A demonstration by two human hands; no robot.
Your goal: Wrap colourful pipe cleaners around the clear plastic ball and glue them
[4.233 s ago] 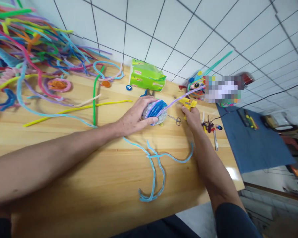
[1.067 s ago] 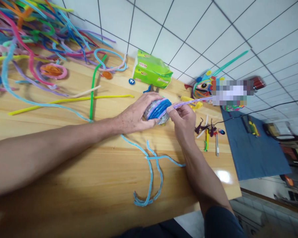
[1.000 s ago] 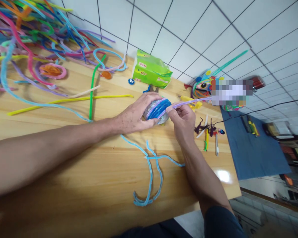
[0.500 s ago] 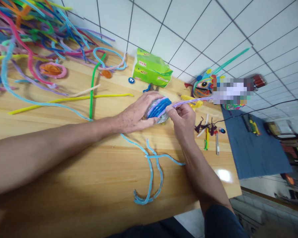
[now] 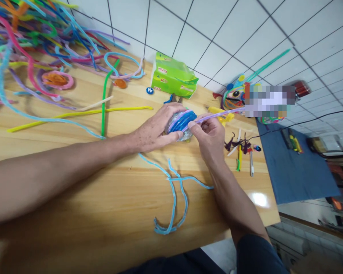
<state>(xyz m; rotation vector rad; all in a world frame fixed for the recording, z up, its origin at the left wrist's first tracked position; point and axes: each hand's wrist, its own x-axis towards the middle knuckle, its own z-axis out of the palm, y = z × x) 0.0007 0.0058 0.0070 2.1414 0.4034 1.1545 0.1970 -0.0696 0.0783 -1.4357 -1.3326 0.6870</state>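
"Where do we have the wrapped ball (image 5: pixel 185 121)?"

"On our side of the green packet (image 5: pixel 173 78), near it. Our left hand (image 5: pixel 157 127) curves over it, thumb and fingers spread around its sides."

"Which way does it point?"

"It's rounded and partly covered, so we can't tell its long axis. Its blue wraps slant rightward and away from us."

"And our right hand (image 5: pixel 208 133)?"

"There we pinch the purple strip (image 5: pixel 224 112) between thumb and fingers, right at the ball. The strip runs lengthwise to the right, beyond the green packet's right end, and we lose its tip in a blurred patch."
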